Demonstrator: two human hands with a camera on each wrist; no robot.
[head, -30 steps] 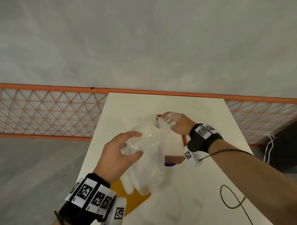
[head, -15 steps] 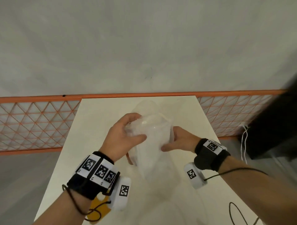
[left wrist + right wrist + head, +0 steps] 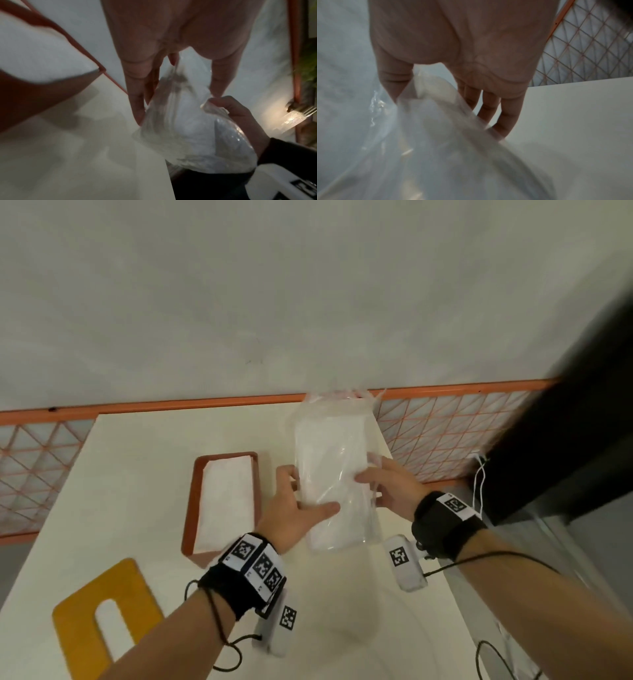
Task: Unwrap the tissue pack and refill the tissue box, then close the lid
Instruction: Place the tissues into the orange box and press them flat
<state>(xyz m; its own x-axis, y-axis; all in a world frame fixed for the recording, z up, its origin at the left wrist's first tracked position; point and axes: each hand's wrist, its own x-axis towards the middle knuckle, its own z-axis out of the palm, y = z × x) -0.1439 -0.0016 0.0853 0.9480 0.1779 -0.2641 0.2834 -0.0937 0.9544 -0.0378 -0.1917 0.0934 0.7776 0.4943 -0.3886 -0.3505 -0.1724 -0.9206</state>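
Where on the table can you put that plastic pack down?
Bare table lies behind and left of the orange tissue box, and near the front between the arms. It is crowded around the yellow lid and where both hands hold the tissue pack.

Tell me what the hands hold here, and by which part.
Both hold the tissue pack by its long sides near the lower end: left hand on its left side, right hand pinching the wrapper on its right.

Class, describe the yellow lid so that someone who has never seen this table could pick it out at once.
Start at the cream table that stands against the orange mesh fence. On its near left corner, nearer than the orange tissue box, lies the yellow lid. It is the only flat yellow piece there, with a long rounded slot cut through its middle.
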